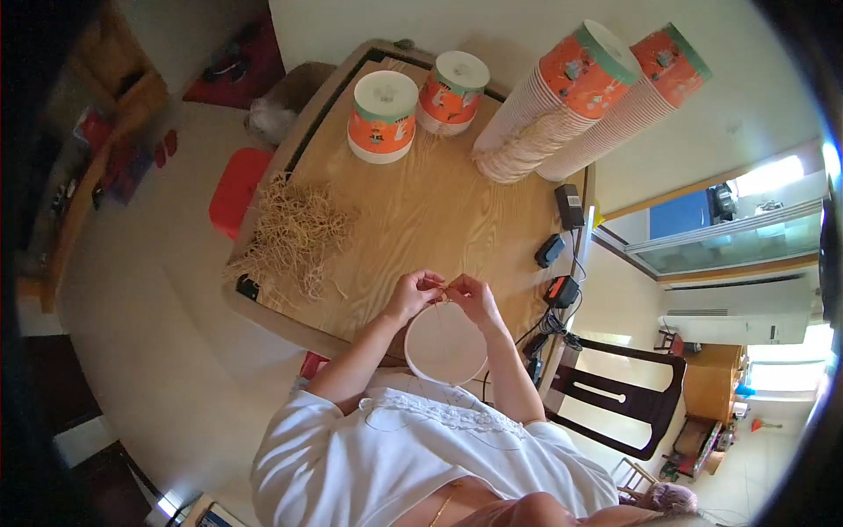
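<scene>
Closest to the camera, a white paper cup [445,344] lies with its round open side up at the near edge of the wooden bench [439,211], just under both hands. At its far rim the left hand [413,293] and the right hand [472,297] meet, each with fingers pinched closed on a thin tan elastic string [442,294]; how it joins the cup is too small to tell. Judging by the layout, the work is at an early point: I count one cup in hand, two short stacks of orange cups [383,117] standing upside down at the far side, and two long stacks of cups [562,97] leaning on their sides beside them. One loose pile of tan strings [294,235] lies at the left, well apart from the hands. Three small black devices [562,290] with cables sit along the right edge.
</scene>
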`<state>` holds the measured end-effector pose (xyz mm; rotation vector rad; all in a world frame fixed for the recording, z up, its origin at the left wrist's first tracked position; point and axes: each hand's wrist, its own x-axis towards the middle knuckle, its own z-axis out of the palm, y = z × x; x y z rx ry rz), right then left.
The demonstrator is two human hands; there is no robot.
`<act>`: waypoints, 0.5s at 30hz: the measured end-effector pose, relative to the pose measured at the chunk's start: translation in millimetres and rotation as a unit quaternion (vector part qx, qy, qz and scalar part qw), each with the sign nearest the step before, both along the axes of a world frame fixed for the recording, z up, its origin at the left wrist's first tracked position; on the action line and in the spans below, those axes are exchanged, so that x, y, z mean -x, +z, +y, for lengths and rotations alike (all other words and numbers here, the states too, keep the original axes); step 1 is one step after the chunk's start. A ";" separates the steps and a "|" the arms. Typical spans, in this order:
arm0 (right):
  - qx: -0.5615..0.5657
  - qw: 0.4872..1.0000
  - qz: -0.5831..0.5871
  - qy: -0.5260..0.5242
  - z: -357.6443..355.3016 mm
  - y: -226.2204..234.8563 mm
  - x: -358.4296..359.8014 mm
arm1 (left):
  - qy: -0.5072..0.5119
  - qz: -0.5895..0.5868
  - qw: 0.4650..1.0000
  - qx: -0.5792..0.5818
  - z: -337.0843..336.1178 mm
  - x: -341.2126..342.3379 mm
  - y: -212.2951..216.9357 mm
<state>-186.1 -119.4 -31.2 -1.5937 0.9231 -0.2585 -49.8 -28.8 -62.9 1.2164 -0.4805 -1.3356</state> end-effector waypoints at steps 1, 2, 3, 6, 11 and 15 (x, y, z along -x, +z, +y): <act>0.001 1.000 0.007 0.003 -0.3 0.7 0.0 | 0.008 0.031 0.999 0.010 0.5 -0.2 0.3; 0.003 1.000 0.014 0.004 -0.2 0.6 0.3 | 0.010 0.035 0.999 0.008 0.6 0.0 1.9; 0.001 1.000 0.018 0.005 -0.3 -0.4 1.0 | 0.006 0.039 0.999 0.010 0.6 0.2 3.3; -0.005 1.000 0.017 0.004 -1.5 1.2 2.0 | 0.004 0.043 0.999 0.004 0.8 0.3 5.5; -0.001 1.000 0.008 0.002 0.5 5.9 -1.9 | 0.011 0.024 1.000 0.007 1.3 1.9 -5.6; -0.005 1.000 0.016 0.000 -1.4 1.5 0.1 | 0.022 0.041 0.999 -0.012 2.5 2.2 -2.0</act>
